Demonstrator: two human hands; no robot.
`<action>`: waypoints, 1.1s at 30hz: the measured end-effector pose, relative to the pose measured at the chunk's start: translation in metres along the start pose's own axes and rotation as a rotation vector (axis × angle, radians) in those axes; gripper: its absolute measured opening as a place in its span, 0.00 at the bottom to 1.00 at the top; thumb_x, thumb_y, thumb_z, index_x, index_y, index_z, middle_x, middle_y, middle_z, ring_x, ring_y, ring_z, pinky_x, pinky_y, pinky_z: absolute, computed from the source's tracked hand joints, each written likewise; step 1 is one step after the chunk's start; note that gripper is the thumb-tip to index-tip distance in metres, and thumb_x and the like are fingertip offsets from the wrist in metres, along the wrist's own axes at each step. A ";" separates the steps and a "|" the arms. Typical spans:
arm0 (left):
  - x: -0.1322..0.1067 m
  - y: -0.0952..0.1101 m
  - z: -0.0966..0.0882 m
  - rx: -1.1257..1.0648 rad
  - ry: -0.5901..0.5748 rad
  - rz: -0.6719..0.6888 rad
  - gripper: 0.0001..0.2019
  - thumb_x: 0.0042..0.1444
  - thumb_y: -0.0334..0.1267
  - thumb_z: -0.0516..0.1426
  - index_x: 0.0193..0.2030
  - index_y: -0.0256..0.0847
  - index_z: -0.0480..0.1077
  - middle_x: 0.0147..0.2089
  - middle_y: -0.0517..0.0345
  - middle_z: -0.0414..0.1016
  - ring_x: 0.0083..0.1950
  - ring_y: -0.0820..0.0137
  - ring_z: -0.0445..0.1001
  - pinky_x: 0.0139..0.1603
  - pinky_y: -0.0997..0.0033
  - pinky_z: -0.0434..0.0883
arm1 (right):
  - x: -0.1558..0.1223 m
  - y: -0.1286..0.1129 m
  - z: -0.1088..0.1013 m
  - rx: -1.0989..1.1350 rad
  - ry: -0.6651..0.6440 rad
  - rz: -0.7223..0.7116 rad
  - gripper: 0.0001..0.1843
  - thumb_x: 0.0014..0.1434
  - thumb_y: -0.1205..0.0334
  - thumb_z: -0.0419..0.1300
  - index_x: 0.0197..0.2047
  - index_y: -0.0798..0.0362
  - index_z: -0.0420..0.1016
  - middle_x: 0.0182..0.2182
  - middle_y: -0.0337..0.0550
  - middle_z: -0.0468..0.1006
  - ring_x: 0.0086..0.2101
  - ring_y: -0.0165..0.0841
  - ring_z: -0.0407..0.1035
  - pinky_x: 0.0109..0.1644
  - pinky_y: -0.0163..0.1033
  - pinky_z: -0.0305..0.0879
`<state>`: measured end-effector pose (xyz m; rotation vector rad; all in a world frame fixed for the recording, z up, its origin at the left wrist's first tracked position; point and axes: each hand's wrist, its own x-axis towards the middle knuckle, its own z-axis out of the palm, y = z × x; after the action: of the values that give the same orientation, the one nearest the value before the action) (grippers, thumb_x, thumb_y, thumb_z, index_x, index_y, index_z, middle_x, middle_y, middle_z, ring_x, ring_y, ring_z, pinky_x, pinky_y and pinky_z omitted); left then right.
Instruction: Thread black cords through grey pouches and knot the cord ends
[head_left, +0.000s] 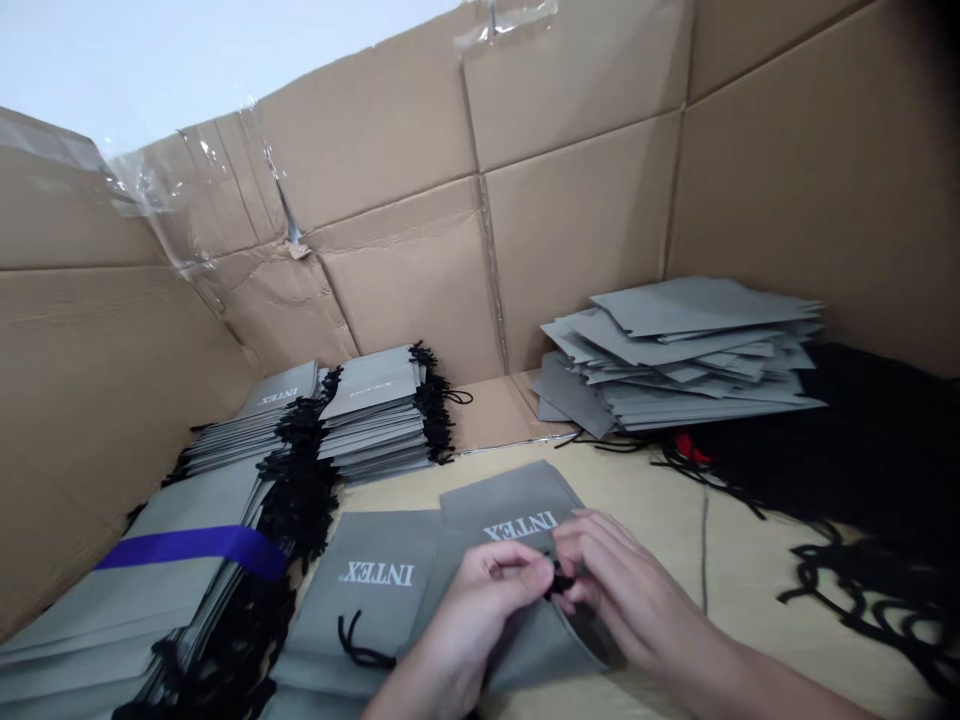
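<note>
- Left hand point(480, 610) and right hand point(637, 590) pinched a black cord point(561, 580) at the mouth of a gray INTEX pouch point(517, 530).
- A second pouch point(367, 590) lay beside it at 9 o'clock, on a tan table point(675, 530).
- A purple-banded stack point(150, 590) sat at 8 o'clock.
- Corded stacks point(375, 400) sat at 11 o'clock.
- Loose gray sheets point(675, 350) lay at 1 o'clock.
- A black cord heap point(847, 440) lay at 2 o'clock.
- A cardboard wall point(577, 220) rose behind everything at 12 o'clock.
</note>
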<state>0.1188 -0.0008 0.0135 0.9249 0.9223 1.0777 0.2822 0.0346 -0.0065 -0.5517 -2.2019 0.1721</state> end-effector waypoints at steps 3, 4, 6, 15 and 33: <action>-0.003 -0.006 -0.006 -0.075 0.104 -0.091 0.14 0.33 0.36 0.69 0.27 0.34 0.72 0.26 0.58 0.74 0.32 0.72 0.70 0.39 0.74 0.62 | 0.002 0.005 -0.005 -0.092 -0.009 -0.100 0.09 0.60 0.72 0.46 0.33 0.51 0.64 0.29 0.41 0.70 0.32 0.32 0.65 0.47 0.46 0.60; -0.003 -0.008 -0.007 -0.093 0.153 -0.113 0.14 0.31 0.35 0.69 0.26 0.35 0.72 0.26 0.59 0.75 0.33 0.72 0.71 0.40 0.74 0.62 | 0.002 0.007 -0.006 -0.115 -0.013 -0.125 0.09 0.60 0.72 0.47 0.34 0.51 0.64 0.29 0.40 0.71 0.33 0.32 0.65 0.49 0.47 0.59; -0.004 -0.010 -0.007 -0.117 0.213 -0.131 0.16 0.29 0.34 0.70 0.26 0.36 0.71 0.26 0.60 0.75 0.32 0.72 0.72 0.39 0.73 0.63 | 0.002 0.010 -0.007 -0.150 -0.017 -0.172 0.07 0.59 0.72 0.50 0.35 0.51 0.65 0.32 0.41 0.73 0.34 0.31 0.66 0.52 0.47 0.58; -0.006 0.000 -0.001 -0.164 0.089 -0.108 0.23 0.25 0.30 0.71 0.35 0.32 0.74 0.22 0.57 0.75 0.27 0.73 0.72 0.41 0.70 0.66 | 0.009 0.005 -0.017 -0.018 -0.104 -0.320 0.07 0.59 0.72 0.54 0.38 0.51 0.70 0.34 0.38 0.78 0.37 0.29 0.69 0.55 0.44 0.59; 0.001 -0.012 -0.010 -0.013 -0.144 -0.299 0.12 0.22 0.29 0.66 0.20 0.32 0.73 0.21 0.60 0.70 0.26 0.75 0.66 0.38 0.73 0.62 | 0.024 -0.027 -0.042 0.033 -0.367 -0.303 0.15 0.62 0.69 0.47 0.32 0.53 0.75 0.26 0.42 0.77 0.31 0.30 0.72 0.47 0.32 0.69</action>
<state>0.1133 -0.0006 -0.0014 0.8120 0.8997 0.7521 0.2924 0.0180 0.0456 -0.1704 -2.6022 0.1570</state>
